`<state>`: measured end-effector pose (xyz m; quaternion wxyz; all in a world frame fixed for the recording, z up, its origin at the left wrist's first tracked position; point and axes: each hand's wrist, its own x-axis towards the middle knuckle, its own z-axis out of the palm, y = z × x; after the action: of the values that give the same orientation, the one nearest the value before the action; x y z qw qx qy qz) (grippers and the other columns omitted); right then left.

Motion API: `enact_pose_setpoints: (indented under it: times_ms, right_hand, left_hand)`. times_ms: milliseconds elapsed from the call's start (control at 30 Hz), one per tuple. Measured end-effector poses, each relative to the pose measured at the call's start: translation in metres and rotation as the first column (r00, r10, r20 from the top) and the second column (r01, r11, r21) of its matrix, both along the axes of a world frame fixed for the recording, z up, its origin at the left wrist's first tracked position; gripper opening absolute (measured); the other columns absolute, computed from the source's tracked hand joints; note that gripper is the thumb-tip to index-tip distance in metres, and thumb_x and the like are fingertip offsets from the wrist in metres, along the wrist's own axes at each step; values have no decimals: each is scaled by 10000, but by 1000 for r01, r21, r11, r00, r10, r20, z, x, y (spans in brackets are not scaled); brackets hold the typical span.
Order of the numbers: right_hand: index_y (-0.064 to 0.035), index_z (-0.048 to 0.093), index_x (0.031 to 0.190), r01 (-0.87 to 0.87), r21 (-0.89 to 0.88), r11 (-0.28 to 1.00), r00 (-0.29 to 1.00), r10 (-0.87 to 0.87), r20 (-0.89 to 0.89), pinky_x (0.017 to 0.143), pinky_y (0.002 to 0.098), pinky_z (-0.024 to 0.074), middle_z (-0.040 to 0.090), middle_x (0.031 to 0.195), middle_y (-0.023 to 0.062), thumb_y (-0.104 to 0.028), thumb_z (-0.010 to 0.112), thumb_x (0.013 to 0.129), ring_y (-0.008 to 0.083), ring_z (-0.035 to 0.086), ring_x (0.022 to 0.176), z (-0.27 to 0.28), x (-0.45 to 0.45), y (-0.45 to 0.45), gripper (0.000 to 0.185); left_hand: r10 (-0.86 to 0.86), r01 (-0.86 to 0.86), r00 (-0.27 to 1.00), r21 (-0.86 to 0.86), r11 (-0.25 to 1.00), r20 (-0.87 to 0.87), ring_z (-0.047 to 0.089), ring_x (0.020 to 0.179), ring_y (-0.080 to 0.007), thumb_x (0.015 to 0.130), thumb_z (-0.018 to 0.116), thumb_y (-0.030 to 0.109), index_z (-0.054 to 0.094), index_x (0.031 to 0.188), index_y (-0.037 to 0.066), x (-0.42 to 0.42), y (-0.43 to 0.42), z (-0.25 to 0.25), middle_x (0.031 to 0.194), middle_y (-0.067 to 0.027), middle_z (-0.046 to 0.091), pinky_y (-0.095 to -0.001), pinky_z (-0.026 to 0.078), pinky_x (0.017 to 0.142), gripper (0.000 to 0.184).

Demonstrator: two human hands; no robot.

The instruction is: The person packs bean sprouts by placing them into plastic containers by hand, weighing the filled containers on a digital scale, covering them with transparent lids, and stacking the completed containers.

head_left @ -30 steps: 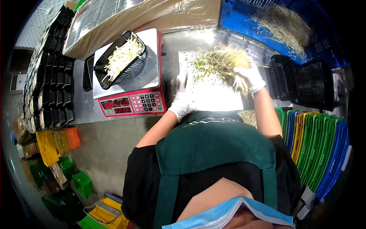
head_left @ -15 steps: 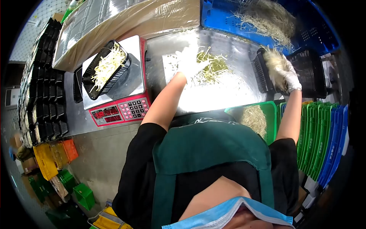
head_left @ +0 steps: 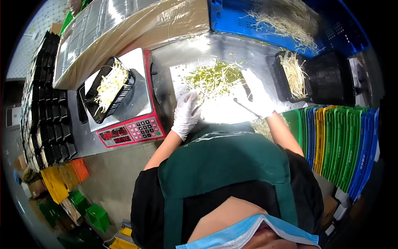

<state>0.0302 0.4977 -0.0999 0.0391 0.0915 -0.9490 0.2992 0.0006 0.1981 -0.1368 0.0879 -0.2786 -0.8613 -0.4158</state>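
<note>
Both my hands wear white gloves at the steel work surface, on either side of a loose pile of bean sprouts [head_left: 217, 79] with greenish hulls among them. My left hand [head_left: 187, 113] is at the pile's near left edge, its fingers loosely bent and apart. At the pile's right side, my right hand [head_left: 259, 97] is spread with nothing visible in it; glare washes out part of this glove. Farther right, a black plastic tray [head_left: 283, 85] holds a bunch of long pale sprouts [head_left: 294, 76].
Left stands a red-framed scale [head_left: 145, 120] carrying a black tray [head_left: 124, 92] of sprouts. Black trays [head_left: 49, 99] are stacked at far left. A blue crate [head_left: 232, 23] with sprouts is at the back right, a dark empty tray [head_left: 331, 79] below it, and green crates [head_left: 338, 141] in front.
My right hand has let go of the sprout bunch in the right-hand tray and moved left to the pile. My left hand has drawn back toward my body from the pile.
</note>
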Motion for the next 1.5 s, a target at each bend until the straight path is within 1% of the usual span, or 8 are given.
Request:
enact_pose_setpoints:
  times_ms: [267, 533, 800, 1033, 1167, 1333, 1400, 1500]
  right_hand:
    - [-12, 244, 1450, 682, 271, 679, 718, -693, -70, 1096, 452, 292, 201, 1500, 270, -534, 505, 877, 443, 251, 1362, -58, -121, 58, 818]
    - [-70, 482, 1340, 243, -320, 916, 951, -290, -110, 1097, 389, 307, 436, 1405, 196, -418, 617, 862, 338, 363, 1340, -19, -87, 17, 606]
    - [-84, 433, 1391, -81, 133, 988, 996, 85, -26, 1130, 400, 224, 350, 1458, 220, -322, 617, 843, 361, 296, 1376, -13, -24, -14, 626]
    - [-24, 538, 1275, 65, -248, 967, 994, -85, -70, 976, 368, 413, 585, 1192, 137, -160, 619, 843, 258, 555, 1102, -23, -25, -60, 459]
    - [-74, 584, 1243, -28, -603, 797, 985, 125, 119, 974, 352, 432, 582, 1202, 133, -149, 619, 856, 218, 552, 1121, 35, -33, -46, 396]
    - [-91, 616, 1205, -80, -100, 992, 997, 79, -12, 1040, 387, 380, 560, 1284, 175, -366, 642, 843, 344, 504, 1218, 13, -100, -38, 455]
    - [-105, 615, 1210, -43, 184, 982, 995, 59, -78, 1031, 379, 393, 553, 1290, 181, -370, 629, 849, 348, 508, 1210, -5, -116, -56, 448]
    - [-125, 561, 1281, 78, -116, 990, 953, -40, 300, 1032, 371, 394, 504, 1346, 181, -377, 645, 833, 347, 491, 1227, -7, -106, -43, 521]
  left_hand:
    - [117, -117, 992, 7, 993, 45, 563, 1032, -351, 715, 652, -12, 567, 1179, 73, 5, 0, -18, 1109, -154, 599, -396, 469, 893, 479]
    - [107, -120, 987, 111, 987, 116, 584, 1025, -265, 795, 688, 53, 564, 1203, 77, 6, -8, 4, 1129, -135, 566, -314, 485, 869, 427]
    - [83, 45, 938, -356, 933, 337, 499, 1167, -386, 662, 808, 377, 311, 1402, 91, -15, -5, 44, 1308, -249, 434, -444, 466, 923, 935]
    - [-162, 120, 857, 116, 986, 490, 558, 1093, -323, 837, 590, 416, 442, 1356, 105, -52, 56, 2, 1291, -193, 497, -374, 477, 895, 622]
    - [-148, 188, 968, -194, 963, 205, 552, 1090, -311, 841, 590, 282, 561, 1239, 100, -27, 27, 40, 1203, -172, 573, -368, 449, 936, 438]
    - [-220, 69, 847, 311, 948, 484, 551, 1094, -305, 822, 622, 209, 609, 1171, 75, -12, 5, 4, 1180, -156, 588, -365, 439, 951, 374]
    - [-187, 191, 923, 22, 981, 336, 547, 1151, -251, 838, 626, 99, 578, 1229, 49, -13, 8, 21, 1246, -136, 574, -366, 406, 1025, 397]
    - [-122, 116, 917, 40, 992, 380, 567, 1124, -211, 814, 617, -29, 580, 1207, 45, -11, -5, 21, 1223, -139, 580, -309, 451, 973, 401]
